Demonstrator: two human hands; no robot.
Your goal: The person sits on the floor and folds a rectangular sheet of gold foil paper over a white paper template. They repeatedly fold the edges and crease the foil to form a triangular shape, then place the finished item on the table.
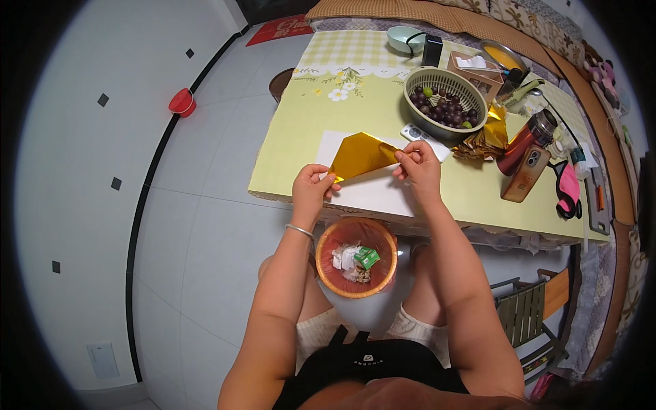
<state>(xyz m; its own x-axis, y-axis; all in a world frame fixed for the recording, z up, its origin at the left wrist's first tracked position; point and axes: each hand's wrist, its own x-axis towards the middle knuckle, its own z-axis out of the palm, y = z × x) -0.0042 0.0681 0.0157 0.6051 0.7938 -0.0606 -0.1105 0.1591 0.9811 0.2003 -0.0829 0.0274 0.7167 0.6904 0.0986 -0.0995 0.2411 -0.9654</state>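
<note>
A sheet of shiny gold foil paper, folded with slanted upper corners, is stretched between my two hands above the table's front edge. My left hand pinches its lower left corner between thumb and fingers. At the right corner, my right hand grips the paper the same way. Beneath the foil lies a white sheet on the tablecloth. Right of my right hand sits a fanned pile of folded gold paper pieces. A white phone-like device lies just beyond that hand.
A colander of dark round fruit stands at the back right. Nearby are a red thermos, a propped phone, a pink eye mask and a tissue box. Between my knees stands a waste bin; a folding chair is at right.
</note>
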